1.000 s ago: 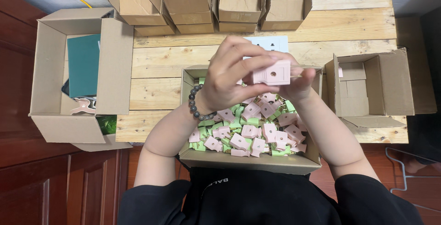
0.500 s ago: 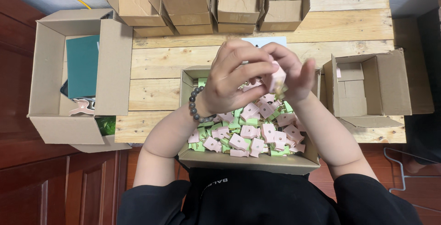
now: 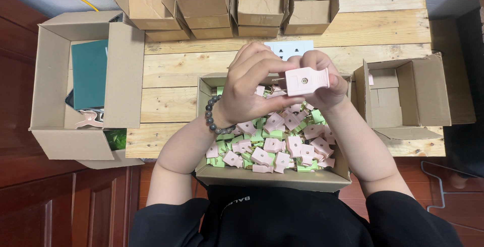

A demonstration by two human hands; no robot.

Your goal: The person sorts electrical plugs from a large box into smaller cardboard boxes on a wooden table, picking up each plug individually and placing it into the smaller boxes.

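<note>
Holding: both hands grip one pink plug (image 3: 306, 81), raised above the carton of parts (image 3: 272, 176).
Left hand (image 3: 249, 88): fingers closed on the plug's left end, where its metal prongs show; a dark bead bracelet (image 3: 214, 121) circles the wrist.
Right hand (image 3: 322, 83): closed around the plug's right end from behind, thumb on top.
Carton contents: many pink plugs mixed with green pieces (image 3: 275, 146), loose and unsorted.
Bench: pale wooden planks (image 3: 176, 70); a white socket plate (image 3: 287, 49) lies just beyond the hands.
Right of carton: an open cardboard box (image 3: 403, 96), well apart from the hands.
Left: a large open box (image 3: 85, 83) holding a teal flat item (image 3: 89, 73).
Far edge: a row of four open cartons (image 3: 227, 2).
</note>
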